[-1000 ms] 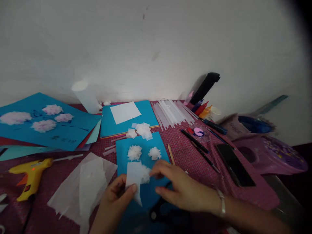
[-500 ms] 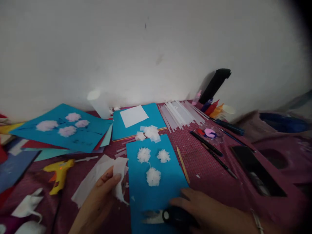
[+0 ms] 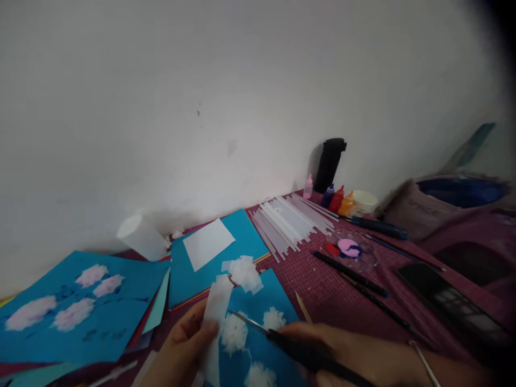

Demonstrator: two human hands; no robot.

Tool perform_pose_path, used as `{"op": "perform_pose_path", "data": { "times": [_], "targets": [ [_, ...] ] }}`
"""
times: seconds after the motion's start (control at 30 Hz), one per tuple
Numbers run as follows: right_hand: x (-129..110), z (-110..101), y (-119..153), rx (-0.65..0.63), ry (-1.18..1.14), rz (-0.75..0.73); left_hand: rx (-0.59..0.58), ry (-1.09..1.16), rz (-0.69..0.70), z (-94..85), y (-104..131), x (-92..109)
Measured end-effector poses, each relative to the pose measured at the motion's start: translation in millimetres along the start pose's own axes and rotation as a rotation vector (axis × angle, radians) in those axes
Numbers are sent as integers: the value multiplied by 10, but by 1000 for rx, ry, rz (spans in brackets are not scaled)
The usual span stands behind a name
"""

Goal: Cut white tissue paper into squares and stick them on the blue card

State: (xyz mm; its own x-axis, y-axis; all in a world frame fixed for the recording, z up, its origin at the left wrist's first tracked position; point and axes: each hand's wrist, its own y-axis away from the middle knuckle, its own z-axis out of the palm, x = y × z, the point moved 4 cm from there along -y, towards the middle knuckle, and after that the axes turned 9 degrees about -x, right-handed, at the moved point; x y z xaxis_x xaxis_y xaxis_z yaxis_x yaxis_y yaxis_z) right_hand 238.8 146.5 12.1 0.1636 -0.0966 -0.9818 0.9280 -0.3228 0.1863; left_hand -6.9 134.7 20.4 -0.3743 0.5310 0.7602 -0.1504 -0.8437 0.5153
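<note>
My left hand point(image 3: 191, 336) pinches a folded strip of thin white paper point(image 3: 217, 306) upright, left of the near blue sheet. Black-handled scissors point(image 3: 298, 346) are in my right hand point(image 3: 326, 344), their blades pointing left at the strip's right side. Whether the blade tips touch the paper is unclear. Below the blades, the blue sheet point(image 3: 282, 290) carries white tufted paper puffs point(image 3: 235, 332), partly covered by my hands. A pile of small white paper squares point(image 3: 244, 273) lies at its top edge.
At left lies a blue card point(image 3: 48, 285) with pinkish puffs. Behind are a white roll point(image 3: 143, 236), a white sheet point(image 3: 208, 244) and white glue sticks point(image 3: 282, 223). Paint bottles point(image 3: 336, 199), a paint palette point(image 3: 349, 248), brushes point(image 3: 389, 312) and a phone point(image 3: 447, 301) are on the right.
The view has shifted, so the table things appear lower. My right hand has raised the scissors toward the strip. My left hand has brought the paper up beside the puffs.
</note>
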Motion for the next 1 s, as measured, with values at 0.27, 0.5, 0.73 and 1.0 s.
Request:
{"op": "perform_pose_path", "data": {
  "times": [0.27,0.5,0.73,1.0],
  "targets": [
    [59,-226,-253,-9,-163,-54,-38,-129,-72,42,-238,123],
    [27,-296,-315,31,-248,-26,-70,-190,-55,20,-388,224],
    [139,-324,-425,120,-342,-20,-45,-159,-42,40,-481,274],
    [186,-378,-441,118,-385,-4,24,-182,-119,-161,-511,226]
  ]
}}
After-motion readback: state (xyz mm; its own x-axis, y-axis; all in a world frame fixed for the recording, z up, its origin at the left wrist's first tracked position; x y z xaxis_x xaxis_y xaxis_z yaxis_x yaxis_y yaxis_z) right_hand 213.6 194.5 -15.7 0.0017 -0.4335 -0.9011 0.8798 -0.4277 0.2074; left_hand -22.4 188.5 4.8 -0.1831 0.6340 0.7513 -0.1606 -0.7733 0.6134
